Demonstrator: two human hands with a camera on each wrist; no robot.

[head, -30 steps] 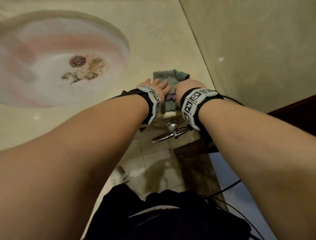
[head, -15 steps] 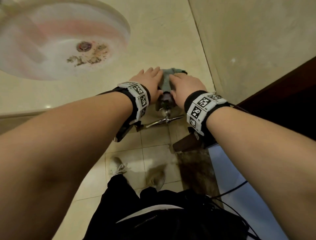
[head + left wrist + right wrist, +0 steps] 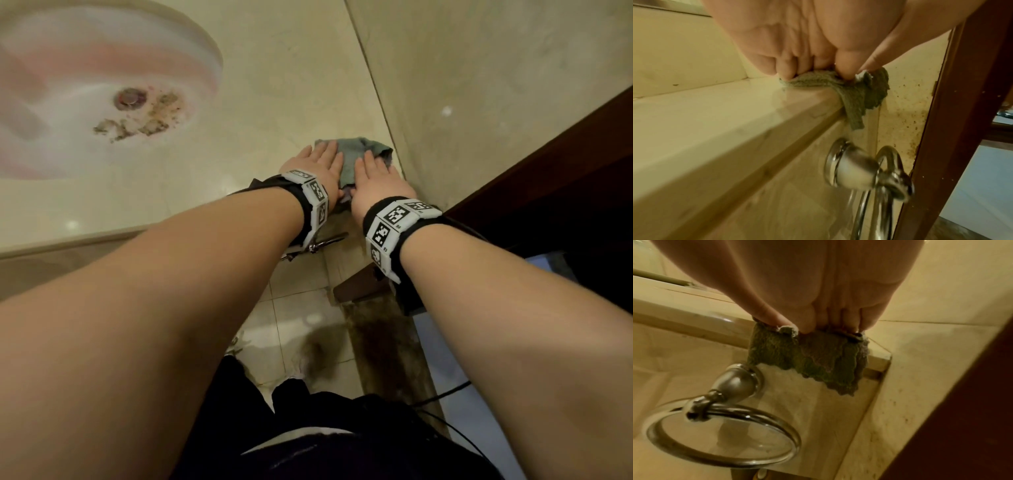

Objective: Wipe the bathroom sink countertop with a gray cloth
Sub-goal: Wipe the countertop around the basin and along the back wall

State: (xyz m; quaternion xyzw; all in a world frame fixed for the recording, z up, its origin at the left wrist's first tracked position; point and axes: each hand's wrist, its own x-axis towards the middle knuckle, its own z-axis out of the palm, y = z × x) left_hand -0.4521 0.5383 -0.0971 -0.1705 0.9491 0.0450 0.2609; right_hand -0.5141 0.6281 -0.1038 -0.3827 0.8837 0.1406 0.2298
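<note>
As we look down from the head camera, both our hands lie flat on the gray cloth (image 3: 356, 156) at the right end of the countertop (image 3: 274, 102), right by the front edge and just beside the wall (image 3: 496, 85); our left hand (image 3: 317, 168) covers the cloth's left side, our right hand (image 3: 376, 181) its right side, fingers stretched out and pressing, not clutching. Off to the left sits the sink basin (image 3: 68, 113), with brown debris around its drain (image 3: 130, 97). Over to the left wrist view: our left hand (image 3: 797, 40) bears down with its fingertips (image 3: 786, 71) on the cloth (image 3: 865, 95), which lies on the counter's top (image 3: 705, 110) and droops over the front edge, and below it a chrome towel ring (image 3: 877, 178) hangs on the counter's front face. A dark wooden door frame (image 3: 962, 113) stands at the right. Now the right wrist view: our right hand (image 3: 818, 288) presses the cloth (image 3: 818, 363) at the counter's lip, fingers extended, the fabric's ragged end hanging down above the towel ring (image 3: 723, 434).
</note>
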